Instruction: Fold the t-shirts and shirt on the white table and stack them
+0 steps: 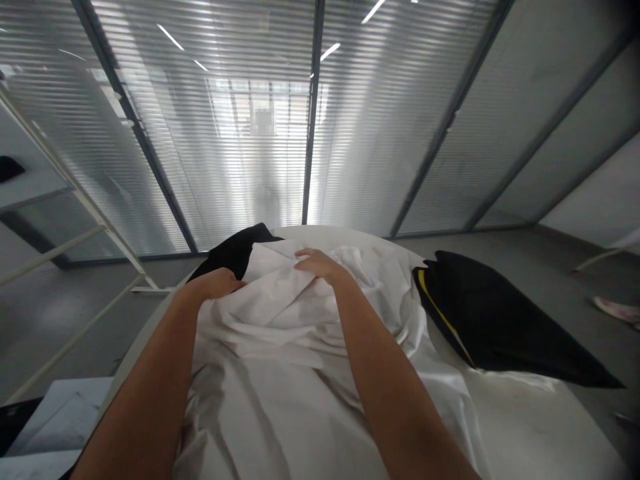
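Note:
A large white cloth (280,360) lies rumpled in loose folds over the table. My left hand (217,283) is at the left side of the cloth, fingers closed on its edge. Farther right, my right hand (319,262) rests on the cloth's upper part with its fingers stretched out and a little apart. Just beyond my left hand lies a piece of black fabric (230,253), partly covered by the white cloth.
The pale tabletop (530,427) shows at the right. A folded black item with yellow edging (500,320) hangs past its right edge. A white metal frame (100,220) stands at the left, above papers (65,413). Glass panels with blinds (360,147) rise behind.

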`<state>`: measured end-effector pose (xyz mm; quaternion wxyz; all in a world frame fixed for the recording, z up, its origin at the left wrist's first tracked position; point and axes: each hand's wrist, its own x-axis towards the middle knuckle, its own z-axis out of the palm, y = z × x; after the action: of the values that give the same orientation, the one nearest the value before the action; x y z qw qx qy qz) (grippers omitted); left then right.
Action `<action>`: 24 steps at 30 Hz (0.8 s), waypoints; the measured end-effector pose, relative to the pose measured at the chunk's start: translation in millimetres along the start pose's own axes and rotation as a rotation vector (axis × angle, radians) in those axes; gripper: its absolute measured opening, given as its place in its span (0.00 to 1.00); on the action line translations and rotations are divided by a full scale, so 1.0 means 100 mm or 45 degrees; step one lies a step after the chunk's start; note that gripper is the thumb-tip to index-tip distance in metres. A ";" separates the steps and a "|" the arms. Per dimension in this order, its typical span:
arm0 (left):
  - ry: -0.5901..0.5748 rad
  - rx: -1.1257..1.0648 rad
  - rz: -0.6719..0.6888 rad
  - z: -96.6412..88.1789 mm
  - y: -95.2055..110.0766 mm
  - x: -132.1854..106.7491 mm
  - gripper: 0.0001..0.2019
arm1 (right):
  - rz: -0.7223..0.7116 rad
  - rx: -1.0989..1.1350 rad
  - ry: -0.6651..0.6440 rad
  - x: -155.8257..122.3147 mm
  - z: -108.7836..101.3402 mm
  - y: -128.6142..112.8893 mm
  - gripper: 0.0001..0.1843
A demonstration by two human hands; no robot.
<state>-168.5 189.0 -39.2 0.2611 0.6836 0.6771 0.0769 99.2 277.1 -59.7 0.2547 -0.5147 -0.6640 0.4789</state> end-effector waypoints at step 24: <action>0.035 0.179 -0.100 0.07 0.00 0.07 0.19 | 0.291 0.951 0.106 0.03 0.15 -0.11 0.27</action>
<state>-164.9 193.7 -46.8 0.2059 0.6720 0.7107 0.0284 80.8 274.6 -56.3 0.3963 -0.4762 -0.3715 0.6915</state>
